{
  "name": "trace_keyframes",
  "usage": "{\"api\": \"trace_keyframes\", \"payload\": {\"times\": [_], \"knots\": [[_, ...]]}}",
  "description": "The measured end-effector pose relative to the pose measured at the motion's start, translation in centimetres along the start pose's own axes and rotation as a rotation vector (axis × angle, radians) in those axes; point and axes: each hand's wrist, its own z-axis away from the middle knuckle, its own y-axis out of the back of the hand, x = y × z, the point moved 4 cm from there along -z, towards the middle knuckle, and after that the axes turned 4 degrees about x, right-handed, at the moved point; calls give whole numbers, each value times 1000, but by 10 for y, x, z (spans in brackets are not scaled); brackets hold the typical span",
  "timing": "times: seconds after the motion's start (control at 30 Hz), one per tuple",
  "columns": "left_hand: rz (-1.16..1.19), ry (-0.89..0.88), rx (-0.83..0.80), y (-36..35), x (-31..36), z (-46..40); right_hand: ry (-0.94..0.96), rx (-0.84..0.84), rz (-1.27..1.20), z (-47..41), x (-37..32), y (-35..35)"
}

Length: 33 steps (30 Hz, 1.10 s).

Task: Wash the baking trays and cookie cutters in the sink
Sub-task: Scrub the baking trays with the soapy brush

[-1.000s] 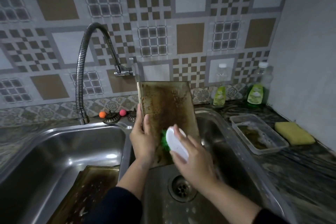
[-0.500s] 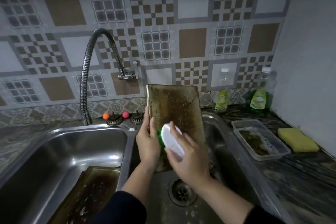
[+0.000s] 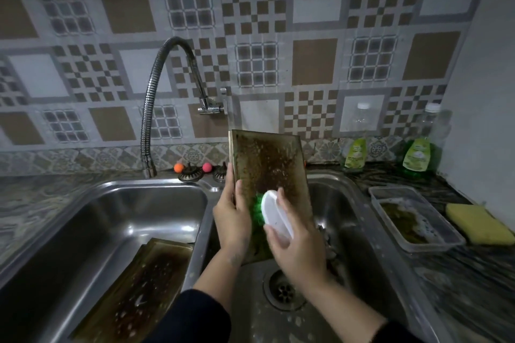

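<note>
Tray (image 3: pixel 269 172) stiff, greasy-wet, slippery; left hand (image 3: pixel 232 216) grips 9 o'clock edge, right hand (image 3: pixel 299 248) clasps scrub brush (image 3: pixel 274 213) against it.

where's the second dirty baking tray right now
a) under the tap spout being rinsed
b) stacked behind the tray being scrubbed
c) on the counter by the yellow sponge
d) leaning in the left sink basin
d: the second tray leans in the left basin, while the left hand holds the other tray upright over the right basin and the right hand works the brush on it.
</note>
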Motion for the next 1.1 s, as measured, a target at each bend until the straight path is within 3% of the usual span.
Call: {"api": "trace_keyframes", "payload": {"times": [0.2, 0.27, 0.37, 0.47, 0.57, 0.7, 0.93, 1.1], "knots": [[23, -45, -10, -4, 8, 12, -305, 32, 215, -140, 28, 16], [30, -38, 27, 1, 9, 4, -338, -23, 228, -130, 33, 16], [22, -26, 66, 14, 4, -8, -341, -71, 107, -47, 28, -5], [-8, -19, 22, 27, -2, -11, -287, -54, 108, -2, 16, -15], [-123, -63, -63, 27, 0, -2, -393, -46, 102, -52, 0, -16], [-347, -352, -199, 13, 13, 13, -461, 19, 100, -123, -28, -8], [-489, -570, -347, 10, 25, 20, -482, 170, 328, -128, -50, 9], [-358, -425, -408, 32, 20, -3, -420, 276, 242, -122, -61, 28]]}}
